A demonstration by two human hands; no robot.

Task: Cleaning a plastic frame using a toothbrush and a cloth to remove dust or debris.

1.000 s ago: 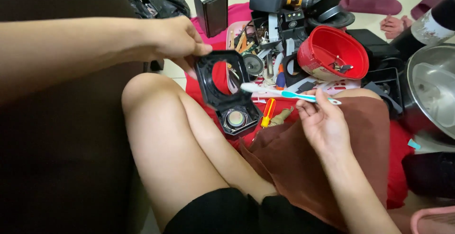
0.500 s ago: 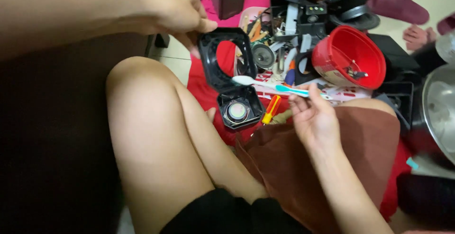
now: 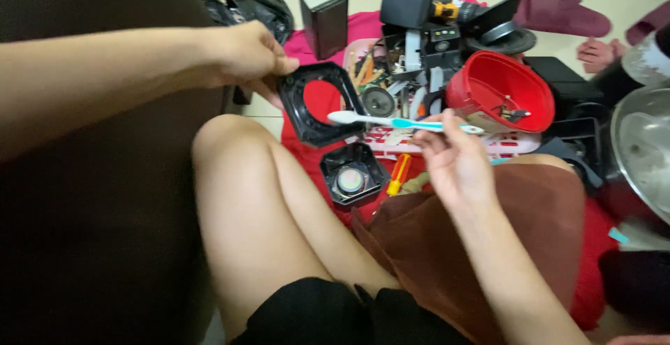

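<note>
Brushing a black speaker frame over a cluttered floor.
Left hand (image 3: 244, 55) pinches the black frame (image 3: 315, 104) raised above the knee; right hand (image 3: 453, 160) grips a toothbrush (image 3: 401, 122), best steadied against the rim.

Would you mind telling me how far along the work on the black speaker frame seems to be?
Done: the black frame is off and lifted clear of the speaker unit, which lies on the red cloth. In hand: the left hand holds the frame at its edge, and the right hand holds a toothbrush level, head beside the frame. Left: brush contact is not visible yet.
</note>
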